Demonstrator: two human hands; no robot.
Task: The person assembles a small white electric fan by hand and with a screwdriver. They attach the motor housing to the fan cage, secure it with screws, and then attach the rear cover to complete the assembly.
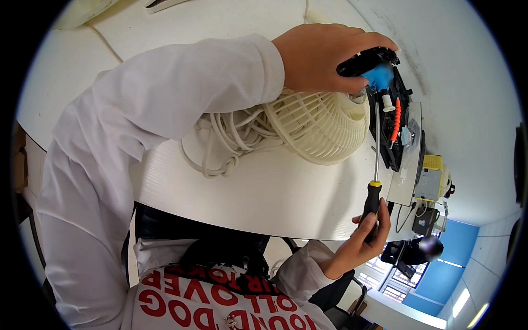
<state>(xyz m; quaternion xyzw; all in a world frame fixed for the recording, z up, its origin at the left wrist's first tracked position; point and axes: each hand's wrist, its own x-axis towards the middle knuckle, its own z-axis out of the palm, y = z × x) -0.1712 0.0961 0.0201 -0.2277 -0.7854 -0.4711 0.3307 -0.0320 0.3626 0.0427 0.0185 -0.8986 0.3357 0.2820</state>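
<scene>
My right hand (366, 242) is closed around the black-and-yellow handle of a screwdriver (373, 199). Its long metal shaft runs up past the fan toward my left hand, where the tip is hard to make out. My left hand (330, 58) reaches over the fan, thumb and fingers curled around a black plastic piece (371, 58) whose kind I cannot make out. Against that piece lies a blurred blue item (379, 77). Below my left wrist rests a cream fan (322, 129) with a slatted round grille, a bundled white cord (234, 135) beside it.
An open black tool case (393, 157) holds a red-orange ribbed tool (396, 121) and a white-ended piece (388, 103). Beyond the white table (264, 201) stand a grey-and-yellow box (430, 179) and a person in dark clothing (407, 252). A cable crosses the upper left.
</scene>
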